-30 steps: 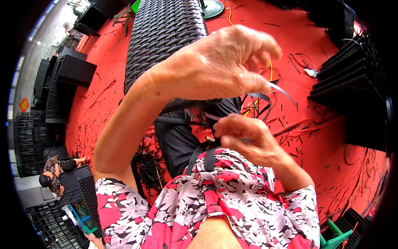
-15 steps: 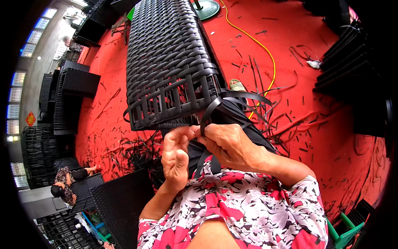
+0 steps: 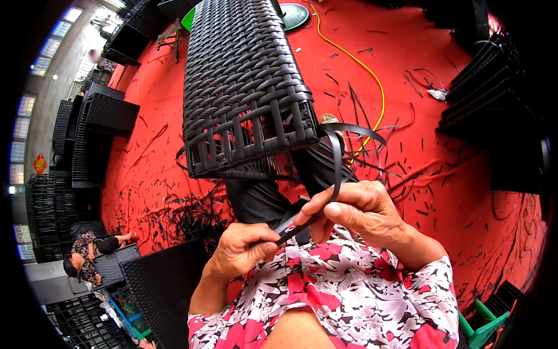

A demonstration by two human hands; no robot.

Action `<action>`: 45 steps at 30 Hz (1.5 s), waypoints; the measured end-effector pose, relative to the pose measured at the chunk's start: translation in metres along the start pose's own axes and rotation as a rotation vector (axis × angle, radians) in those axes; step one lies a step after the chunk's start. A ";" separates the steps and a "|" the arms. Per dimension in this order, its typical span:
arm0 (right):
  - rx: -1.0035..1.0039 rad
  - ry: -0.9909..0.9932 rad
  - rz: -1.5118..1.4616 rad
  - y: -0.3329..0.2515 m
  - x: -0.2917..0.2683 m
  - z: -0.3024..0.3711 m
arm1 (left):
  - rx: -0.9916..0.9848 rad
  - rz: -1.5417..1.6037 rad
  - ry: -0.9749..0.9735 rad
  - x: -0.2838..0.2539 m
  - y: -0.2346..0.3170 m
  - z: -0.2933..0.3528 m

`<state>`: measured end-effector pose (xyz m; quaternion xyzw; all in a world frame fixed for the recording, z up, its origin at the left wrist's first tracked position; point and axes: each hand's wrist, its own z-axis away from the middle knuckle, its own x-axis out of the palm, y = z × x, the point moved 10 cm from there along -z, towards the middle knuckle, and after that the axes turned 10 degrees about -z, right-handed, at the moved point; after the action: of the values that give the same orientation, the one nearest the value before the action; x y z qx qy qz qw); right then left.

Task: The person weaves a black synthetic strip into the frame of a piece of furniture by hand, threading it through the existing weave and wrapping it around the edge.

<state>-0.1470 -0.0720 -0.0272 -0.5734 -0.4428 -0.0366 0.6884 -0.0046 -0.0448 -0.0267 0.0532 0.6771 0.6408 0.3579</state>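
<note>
"Both hands have drawn apart since half a second ago, when they met just off the near edge of the woven black piece (image 3: 244, 64). Now the left hand (image 3: 247, 249) sits lower, closer to the chest, and the right hand (image 3: 369, 214) has shifted rightward."

"State of the fingers?"

"Left: thumb and fingers pinch a black strip (image 3: 337, 166). Right: thumb and index finger grip the same strip, the index extended along it. Whether the free end lies in the left pinch cannot be told."

"Position of the strip?"

"It arches from the woven piece's near right corner down to the hands, on the near side of that piece."

"And the woven piece itself?"

"Ahead of the hands, its near end over the black trousers (image 3: 256, 198). Contact cannot be confirmed. Open gaps run along that end; the top is closely woven."

"Surroundings, working outward from it?"

"Near left of it, a dark panel (image 3: 168, 285). Just right, a sandalled foot (image 3: 330, 118); further right, a yellow cord (image 3: 381, 96) on the red floor (image 3: 430, 151). Well to its left, a seated person (image 3: 88, 253). Beside its far end, on the right, a round green base (image 3: 295, 16)."
</note>
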 end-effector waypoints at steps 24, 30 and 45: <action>-1.292 -0.164 0.939 -0.041 0.189 -0.023 | -0.032 -0.361 0.800 -0.145 0.100 0.144; -1.232 -0.174 0.991 -0.023 0.202 -0.038 | -0.094 -0.257 1.013 -0.157 0.076 0.175; -0.944 0.136 1.229 -0.150 0.023 -0.029 | 0.020 -0.380 0.628 -0.190 0.091 0.170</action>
<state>-0.2000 -0.1365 0.1034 -0.9448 0.0600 0.1319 0.2938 0.1942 0.0111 0.1474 -0.2695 0.7581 0.5412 0.2446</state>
